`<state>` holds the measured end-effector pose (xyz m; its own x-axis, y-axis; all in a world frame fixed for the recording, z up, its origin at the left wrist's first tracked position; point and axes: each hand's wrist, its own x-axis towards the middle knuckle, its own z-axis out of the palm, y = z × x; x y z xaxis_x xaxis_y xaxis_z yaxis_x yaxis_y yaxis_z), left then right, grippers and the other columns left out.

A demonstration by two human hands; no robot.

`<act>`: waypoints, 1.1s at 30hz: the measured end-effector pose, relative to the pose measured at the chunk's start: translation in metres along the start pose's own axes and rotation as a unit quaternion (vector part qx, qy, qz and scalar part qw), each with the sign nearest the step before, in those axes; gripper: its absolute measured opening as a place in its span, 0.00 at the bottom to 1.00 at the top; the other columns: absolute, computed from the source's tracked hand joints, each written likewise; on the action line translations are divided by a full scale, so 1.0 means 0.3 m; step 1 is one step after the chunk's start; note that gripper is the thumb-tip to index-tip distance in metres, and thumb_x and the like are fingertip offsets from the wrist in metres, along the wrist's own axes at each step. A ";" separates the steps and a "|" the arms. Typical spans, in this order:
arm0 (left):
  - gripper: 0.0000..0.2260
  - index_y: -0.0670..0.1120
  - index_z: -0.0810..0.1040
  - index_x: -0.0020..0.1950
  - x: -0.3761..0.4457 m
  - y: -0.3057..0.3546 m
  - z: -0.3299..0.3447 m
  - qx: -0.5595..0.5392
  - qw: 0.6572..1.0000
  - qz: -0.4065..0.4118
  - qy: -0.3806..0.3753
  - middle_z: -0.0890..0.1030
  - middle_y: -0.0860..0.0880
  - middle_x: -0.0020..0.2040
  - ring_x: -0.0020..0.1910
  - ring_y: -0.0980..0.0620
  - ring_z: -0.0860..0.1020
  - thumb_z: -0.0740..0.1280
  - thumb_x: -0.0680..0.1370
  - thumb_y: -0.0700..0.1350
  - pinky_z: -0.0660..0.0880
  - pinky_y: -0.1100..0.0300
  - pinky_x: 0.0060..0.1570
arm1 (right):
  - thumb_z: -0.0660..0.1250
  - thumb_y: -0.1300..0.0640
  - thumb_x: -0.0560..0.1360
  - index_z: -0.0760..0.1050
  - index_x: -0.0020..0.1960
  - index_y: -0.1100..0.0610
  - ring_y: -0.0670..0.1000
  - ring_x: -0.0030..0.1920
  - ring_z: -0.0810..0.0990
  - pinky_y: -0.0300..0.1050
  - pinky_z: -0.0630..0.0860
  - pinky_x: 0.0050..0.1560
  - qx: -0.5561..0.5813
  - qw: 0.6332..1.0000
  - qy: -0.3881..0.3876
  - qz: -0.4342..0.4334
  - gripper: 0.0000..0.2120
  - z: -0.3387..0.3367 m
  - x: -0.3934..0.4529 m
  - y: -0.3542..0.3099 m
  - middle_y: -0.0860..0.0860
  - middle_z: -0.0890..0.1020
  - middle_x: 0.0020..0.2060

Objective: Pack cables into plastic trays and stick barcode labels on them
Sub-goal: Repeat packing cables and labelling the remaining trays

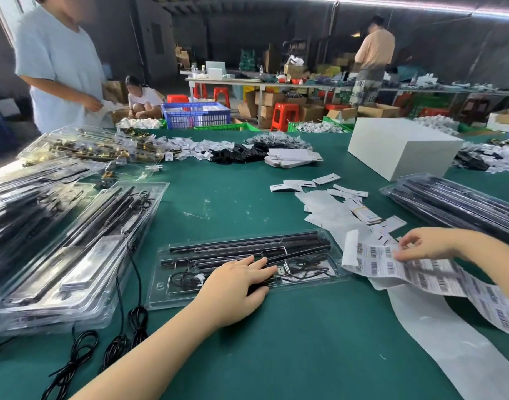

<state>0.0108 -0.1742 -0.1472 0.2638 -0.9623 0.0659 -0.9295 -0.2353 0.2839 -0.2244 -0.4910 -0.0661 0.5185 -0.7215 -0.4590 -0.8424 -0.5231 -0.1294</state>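
The left hand (236, 287) lies flat, fingers spread, on the clear tray (247, 267). The right hand (429, 245) pinches the label sheet (414, 269).

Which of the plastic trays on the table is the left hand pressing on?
The single tray lying alone at centre, under the left hand. The others sit in stacks at the left and right, untouched.

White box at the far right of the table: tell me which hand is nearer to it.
Right. The right hand pinches the barcode label sheet below the white box; the left hand presses the plastic tray farther left.
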 end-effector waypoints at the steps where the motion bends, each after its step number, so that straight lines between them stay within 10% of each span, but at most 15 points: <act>1: 0.21 0.62 0.61 0.75 -0.001 0.000 0.000 0.000 1.000 0.000 0.001 0.59 0.59 0.76 0.77 0.56 0.55 0.56 0.81 0.53 0.51 0.61 0.72 | 0.69 0.37 0.69 0.74 0.62 0.53 0.51 0.62 0.74 0.48 0.67 0.67 0.018 1.000 0.009 -0.003 0.28 0.013 -0.002 -0.001 0.50 0.75 0.64; 9: 0.21 0.63 0.64 0.73 -0.003 0.001 0.022 -0.003 0.999 -0.005 0.052 0.61 0.61 0.75 0.76 0.57 0.57 0.56 0.80 0.53 0.53 0.63 0.71 | 0.75 0.30 0.54 0.73 0.55 0.43 0.53 0.59 0.73 0.50 0.69 0.64 0.003 0.997 0.062 -0.049 0.34 0.089 -0.009 -0.003 0.49 0.71 0.58; 15: 0.22 0.64 0.64 0.73 -0.010 0.004 0.048 -0.002 0.994 -0.014 0.113 0.64 0.63 0.74 0.75 0.59 0.59 0.56 0.77 0.57 0.50 0.66 0.71 | 0.69 0.38 0.66 0.77 0.47 0.58 0.53 0.38 0.82 0.43 0.75 0.37 0.075 0.987 0.132 -0.050 0.23 -0.053 -0.071 -0.069 0.53 0.83 0.40; 20: 0.23 0.69 0.65 0.69 -0.027 0.016 0.031 -0.210 0.955 -0.019 0.209 0.68 0.72 0.66 0.67 0.71 0.65 0.58 0.74 0.62 0.58 0.64 0.72 | 0.66 0.40 0.75 0.75 0.45 0.64 0.59 0.41 0.78 0.48 0.75 0.38 0.168 0.923 0.328 -0.109 0.24 -0.335 -0.149 -0.362 0.60 0.79 0.39; 24: 0.28 0.65 0.58 0.71 -0.039 0.008 -0.008 -0.452 0.859 -0.019 0.240 0.67 0.64 0.70 0.70 0.67 0.64 0.60 0.72 0.64 0.61 0.68 0.68 | 0.61 0.54 0.81 0.75 0.44 0.58 0.53 0.33 0.84 0.45 0.78 0.26 0.494 0.855 0.103 -0.116 0.10 -0.355 -0.141 -0.686 0.52 0.84 0.31; 28: 0.29 0.54 0.59 0.72 -0.024 0.004 -0.047 -0.599 0.762 -0.038 0.243 0.74 0.62 0.64 0.62 0.68 0.73 0.65 0.76 0.60 0.69 0.76 0.54 | 0.57 0.56 0.83 0.73 0.38 0.59 0.51 0.25 0.81 0.48 0.80 0.25 0.534 0.844 -0.004 -0.059 0.16 -0.195 -0.083 -0.902 0.53 0.82 0.28; 33: 0.08 0.48 0.74 0.52 -0.010 -0.037 -0.055 -0.563 0.766 -0.131 0.279 0.84 0.54 0.43 0.43 0.58 0.82 0.68 0.77 0.37 0.76 0.69 0.38 | 0.53 0.43 0.82 0.69 0.60 0.54 0.55 0.37 0.82 0.48 0.81 0.32 0.660 0.744 -0.062 -0.078 0.17 -0.107 -0.069 -0.935 0.56 0.80 0.47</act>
<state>0.0246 -0.1666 -0.1349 0.7655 -0.6192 0.1749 -0.0960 0.1588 0.9826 0.0059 -0.3439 0.0078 0.6770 -0.6082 -0.4144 -0.2249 0.3651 -0.9034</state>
